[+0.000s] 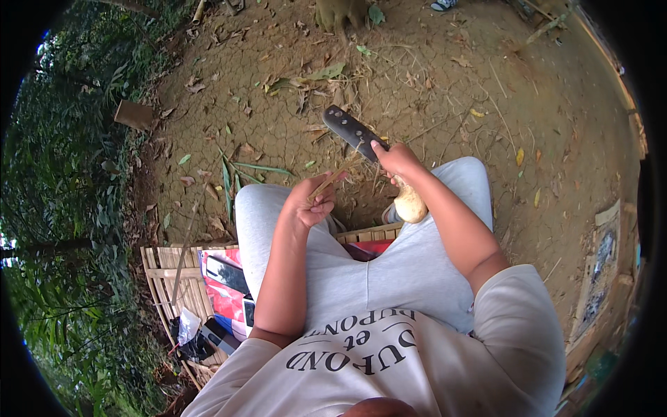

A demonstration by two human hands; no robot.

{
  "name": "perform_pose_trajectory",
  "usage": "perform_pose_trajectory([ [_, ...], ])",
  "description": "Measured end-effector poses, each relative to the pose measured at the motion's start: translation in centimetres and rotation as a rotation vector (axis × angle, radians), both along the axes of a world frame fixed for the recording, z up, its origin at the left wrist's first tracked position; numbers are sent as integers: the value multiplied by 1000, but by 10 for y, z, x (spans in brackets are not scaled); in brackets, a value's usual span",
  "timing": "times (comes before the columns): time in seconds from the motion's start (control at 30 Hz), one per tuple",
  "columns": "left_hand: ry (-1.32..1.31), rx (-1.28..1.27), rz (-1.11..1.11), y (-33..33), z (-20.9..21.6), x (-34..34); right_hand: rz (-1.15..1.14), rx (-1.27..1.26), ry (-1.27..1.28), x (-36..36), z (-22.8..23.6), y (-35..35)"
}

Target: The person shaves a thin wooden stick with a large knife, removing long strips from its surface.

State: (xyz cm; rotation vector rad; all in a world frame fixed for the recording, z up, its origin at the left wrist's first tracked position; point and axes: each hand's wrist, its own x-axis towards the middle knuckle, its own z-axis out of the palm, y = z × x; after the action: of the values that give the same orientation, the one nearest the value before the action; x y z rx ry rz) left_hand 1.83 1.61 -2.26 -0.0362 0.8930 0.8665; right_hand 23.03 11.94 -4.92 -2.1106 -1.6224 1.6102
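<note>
My right hand [399,163] is closed round a knife, its thumb lying along the wide, dark, blunt-ended blade [340,124], which has a row of light round spots. The knife's pale, bulbous handle end [411,203] sticks out below that hand, over my right thigh. Thin light-brown strips [333,178] are pinched in the curled fingers of my left hand [313,199] above my left knee. They slant up toward the blade's edge; whether they touch it I cannot tell.
I sit on a slatted bamboo bench [163,258]. Left of me on it lie a phone [226,274], red cloth and a dark plastic bag [200,347]. Cracked earth [431,76] with dry leaves spreads ahead, a tree base [340,14] at the far side. Dense bushes [62,174] stand left.
</note>
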Motion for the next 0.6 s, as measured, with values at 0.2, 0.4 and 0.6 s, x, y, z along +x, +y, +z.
perform_pose_trajectory([
  [0.2, 19, 80, -28, -5, 10, 5, 9, -14, 114, -14, 19, -29],
  [0.4, 18, 9, 9, 0, 7, 10, -43, 15, 36, 6, 6, -3],
  [0.6, 24, 102, -37, -5, 12, 11, 39, 1, 141, -16, 28, -31],
])
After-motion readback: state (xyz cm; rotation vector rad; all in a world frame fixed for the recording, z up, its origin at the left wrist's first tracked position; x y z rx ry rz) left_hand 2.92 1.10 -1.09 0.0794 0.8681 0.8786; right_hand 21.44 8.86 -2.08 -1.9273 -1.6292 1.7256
